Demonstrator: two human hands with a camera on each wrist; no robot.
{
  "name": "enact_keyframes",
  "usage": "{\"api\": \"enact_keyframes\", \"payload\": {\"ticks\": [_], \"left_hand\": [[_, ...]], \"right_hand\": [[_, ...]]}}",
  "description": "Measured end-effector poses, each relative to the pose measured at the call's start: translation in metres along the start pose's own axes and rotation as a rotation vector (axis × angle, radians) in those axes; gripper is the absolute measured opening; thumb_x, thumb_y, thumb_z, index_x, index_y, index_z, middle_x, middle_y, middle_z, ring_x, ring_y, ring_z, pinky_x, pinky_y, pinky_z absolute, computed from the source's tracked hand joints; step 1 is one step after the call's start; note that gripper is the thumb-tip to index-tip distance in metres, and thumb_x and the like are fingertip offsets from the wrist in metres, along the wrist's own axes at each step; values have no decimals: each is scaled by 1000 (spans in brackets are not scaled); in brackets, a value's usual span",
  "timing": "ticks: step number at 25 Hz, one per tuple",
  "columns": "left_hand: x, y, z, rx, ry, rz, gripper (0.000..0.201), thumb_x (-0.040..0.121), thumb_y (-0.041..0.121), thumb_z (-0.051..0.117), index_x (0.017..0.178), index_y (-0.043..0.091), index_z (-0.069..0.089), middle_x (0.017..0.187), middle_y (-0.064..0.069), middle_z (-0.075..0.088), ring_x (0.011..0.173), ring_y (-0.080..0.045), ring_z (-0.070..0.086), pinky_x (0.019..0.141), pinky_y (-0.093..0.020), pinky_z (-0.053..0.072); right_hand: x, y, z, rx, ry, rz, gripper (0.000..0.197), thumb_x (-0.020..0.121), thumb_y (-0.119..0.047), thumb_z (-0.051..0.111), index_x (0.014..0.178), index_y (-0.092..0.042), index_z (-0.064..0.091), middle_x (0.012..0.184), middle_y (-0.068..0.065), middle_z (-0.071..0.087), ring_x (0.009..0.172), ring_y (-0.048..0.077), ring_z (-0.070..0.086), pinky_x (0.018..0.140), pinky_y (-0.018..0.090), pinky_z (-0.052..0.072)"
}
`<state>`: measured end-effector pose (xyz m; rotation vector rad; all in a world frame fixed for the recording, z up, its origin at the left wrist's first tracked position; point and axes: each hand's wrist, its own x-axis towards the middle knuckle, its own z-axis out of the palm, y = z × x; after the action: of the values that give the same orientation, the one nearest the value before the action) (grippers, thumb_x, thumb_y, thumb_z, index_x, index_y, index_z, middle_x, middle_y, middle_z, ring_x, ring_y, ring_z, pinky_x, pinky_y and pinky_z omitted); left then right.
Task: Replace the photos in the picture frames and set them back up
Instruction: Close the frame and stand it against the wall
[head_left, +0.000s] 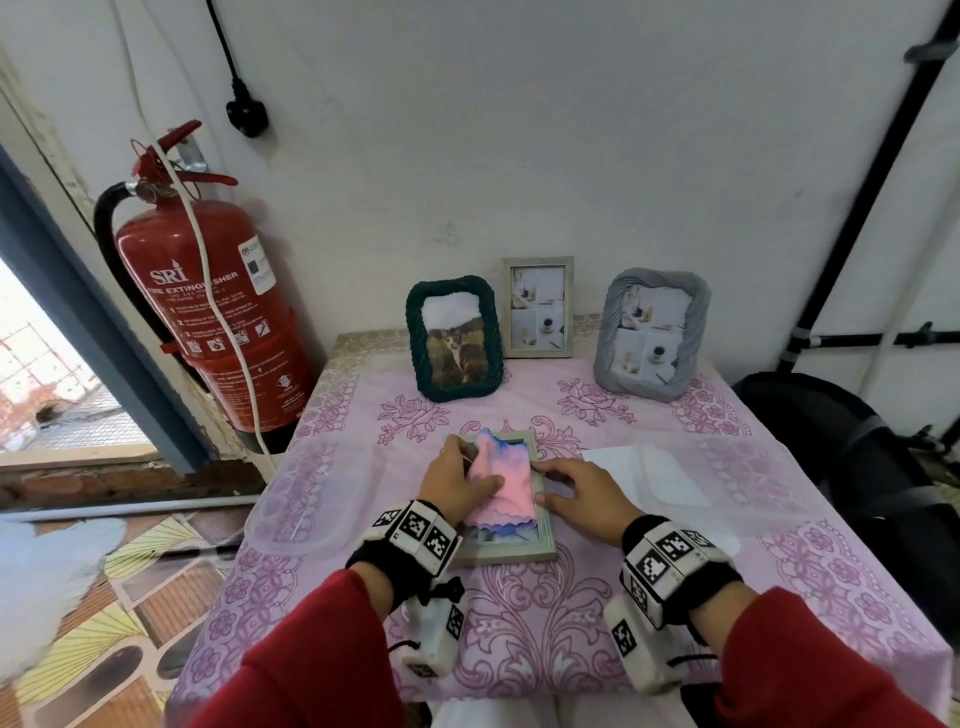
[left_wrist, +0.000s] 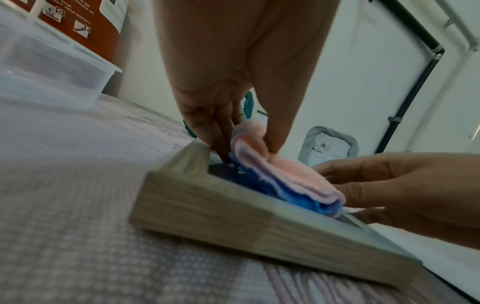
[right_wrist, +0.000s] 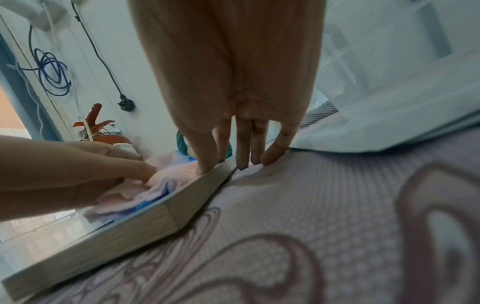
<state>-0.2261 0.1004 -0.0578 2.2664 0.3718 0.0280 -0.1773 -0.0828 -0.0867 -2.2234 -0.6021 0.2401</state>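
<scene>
Frame btwn hands, prob. touching both

Wooden frame lying flat at surface centre, cloth lying on it. Three frames standing behind along wall: rope frame left, slim frame middle, ruffled frame right. Containers sitting either side: left container, right container.

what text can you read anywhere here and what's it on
"SRI": white brand mark on the red extinguisher.
"FIRE EXTINGUISHER": below it, partly crossed by the white cable.
"C" and "E": class icons on the extinguisher, in the left wrist view.
Its white sticker and small print: too small to read.
Wrist markers: patterns, no words.
</scene>
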Motion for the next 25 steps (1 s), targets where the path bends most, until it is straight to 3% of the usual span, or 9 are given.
{"api": "enact_keyframes", "payload": {"ticks": [3, 6, 10, 12, 16, 18, 20, 23, 25], "left_hand": [[-1, 0, -4, -94, 35, 43, 42, 76, 10, 72, 99, 13, 37, 93, -6, 52, 81, -19, 49, 69, -24, 37], [-3, 1, -10, -268, 65, 59, 46, 77, 3, 70, 108, 11, 37, 98, -13, 55, 82, -23, 54, 71, -32, 46], [-7, -1, -31, -356, 104, 105, 49, 85, 2, 61, 121, 17, 32, 96, -25, 61, 75, -34, 63, 65, -42, 53], [-7, -3, -47, -342, 141, 154, 34, 90, 2, 53, 116, 19, 40, 89, -21, 64, 70, -34, 64, 57, -35, 52], [-12, -10, -89, -325, 230, 182, 12, 90, 6, 56, 98, 11, 62, 88, -7, 64, 58, -13, 61, 51, -19, 50], [-17, -18, -113, -306, 276, 147, 14, 86, 12, 64, 100, 12, 66, 91, -4, 65, 66, -5, 65, 61, -20, 53], [-23, -28, -135, -264, 327, 130, 14, 84, 11, 66, 97, 15, 70, 93, -6, 66, 75, -7, 64, 74, -23, 52], [-30, -45, -158, -119, 327, 106, 24, 84, 5, 64, 105, 14, 68, 108, -1, 60, 98, -11, 54, 93, -29, 41], [-34, -55, -165, -71, 282, 97, 33, 83, -4, 60, 114, 7, 64, 115, -2, 57, 102, -10, 52, 95, -29, 41]], "right_hand": [[1, 1, -1, 7, -7, 8, 44, 83, -16, 69, 125, -6, 57, 124, 9, 61, 111, 16, 55, 78, 7, 31], [2, 0, 1, -8, -8, 46, 41, 85, -15, 66, 125, -9, 57, 126, 7, 60, 116, 19, 55, 86, 12, 35], [2, -5, 8, -64, 35, 84, 34, 85, -15, 57, 119, -12, 60, 126, 6, 60, 118, 23, 55, 101, 38, 44], [2, -6, 8, -61, 26, 90, 33, 85, -15, 57, 118, -12, 60, 127, 5, 60, 117, 25, 55, 101, 41, 44], [1, -6, 6, -65, 6, 92, 33, 87, -15, 56, 120, -12, 58, 128, 5, 59, 118, 25, 54, 101, 40, 43], [0, -7, 8, -74, 9, 93, 33, 87, -15, 55, 120, -12, 57, 127, 5, 59, 117, 26, 54, 100, 41, 43], [-1, -8, 8, -92, 11, 88, 33, 87, -16, 53, 120, -11, 57, 126, 5, 60, 117, 26, 54, 100, 42, 43], [-1, -9, 7, -100, 5, 86, 33, 87, -16, 53, 120, -12, 57, 124, 8, 60, 116, 27, 54, 99, 42, 43], [0, -10, 7, -102, 8, 84, 32, 87, -15, 53, 119, -11, 57, 125, 7, 60, 117, 28, 53, 100, 43, 43]]}}
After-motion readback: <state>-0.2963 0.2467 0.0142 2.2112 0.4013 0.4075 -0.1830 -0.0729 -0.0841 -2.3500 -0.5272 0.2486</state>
